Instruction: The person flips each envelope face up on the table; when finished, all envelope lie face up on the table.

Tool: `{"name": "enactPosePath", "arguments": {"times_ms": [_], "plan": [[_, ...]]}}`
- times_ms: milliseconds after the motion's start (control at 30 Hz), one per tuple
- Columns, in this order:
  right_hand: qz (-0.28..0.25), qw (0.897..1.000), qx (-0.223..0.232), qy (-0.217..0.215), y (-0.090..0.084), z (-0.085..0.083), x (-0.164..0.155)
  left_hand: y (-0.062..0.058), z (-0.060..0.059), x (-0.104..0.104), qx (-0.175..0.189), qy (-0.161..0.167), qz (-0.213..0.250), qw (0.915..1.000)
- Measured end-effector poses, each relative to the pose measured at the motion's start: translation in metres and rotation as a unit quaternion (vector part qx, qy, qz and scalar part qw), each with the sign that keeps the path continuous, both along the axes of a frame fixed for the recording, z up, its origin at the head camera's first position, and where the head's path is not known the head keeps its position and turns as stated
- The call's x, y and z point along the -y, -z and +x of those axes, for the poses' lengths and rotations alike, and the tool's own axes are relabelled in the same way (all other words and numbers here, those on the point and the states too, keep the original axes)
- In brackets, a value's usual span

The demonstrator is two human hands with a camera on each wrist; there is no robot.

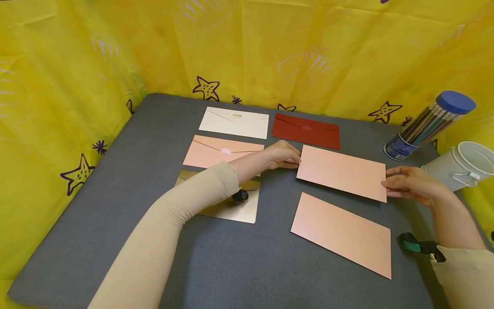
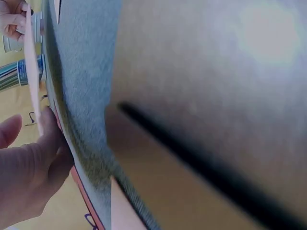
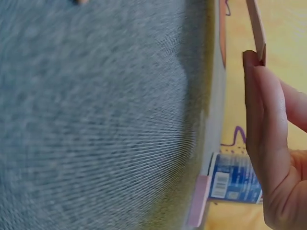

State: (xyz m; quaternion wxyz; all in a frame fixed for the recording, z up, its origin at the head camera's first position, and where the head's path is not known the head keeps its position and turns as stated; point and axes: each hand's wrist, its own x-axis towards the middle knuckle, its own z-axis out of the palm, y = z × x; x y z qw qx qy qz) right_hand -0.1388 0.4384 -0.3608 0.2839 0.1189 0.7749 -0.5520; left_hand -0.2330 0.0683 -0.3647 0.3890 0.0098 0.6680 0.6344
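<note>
On the grey table (image 1: 115, 206), I hold a pink envelope (image 1: 341, 172) by its two short ends, one hand at each end. My left hand (image 1: 284, 154) pinches the left edge, and my right hand (image 1: 410, 183) pinches the right edge, so the envelope stays flat and does not bend. The wrist views show its thin edge a little way off the table, so I think it is lifted just a bit. My hands are well apart, with the whole envelope between them. Another pink envelope (image 1: 341, 234) lies just below it, plain side up. To the left, four envelopes lie with their flaps showing: a white one (image 1: 234, 122), a dark red one (image 1: 306, 130), a pink one (image 1: 216, 152) and a gold one (image 1: 231, 206) partly under my arm. A tube of pencils (image 1: 428, 124) and a white bucket (image 1: 461, 165) sit at the right, out of my way.
</note>
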Motion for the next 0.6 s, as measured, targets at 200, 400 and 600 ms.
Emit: {"name": "enactPosePath", "arguments": {"times_ms": [200, 400, 600], "plan": [[-0.098, 0.994, -0.024, 0.041, -0.008, 0.003, 0.002, -0.006, -0.006, 0.007, -0.03, 0.013, -0.005, 0.9994], [-0.171, 0.981, -0.059, 0.062, -0.015, 0.007, 0.007, -0.015, -0.009, 0.014, -0.056, 0.02, 0.007, 0.9982], [-0.245, 0.963, -0.094, 0.053, -0.018, 0.009, 0.013, -0.022, -0.011, 0.02, -0.08, 0.015, 0.012, 0.9966]]}}
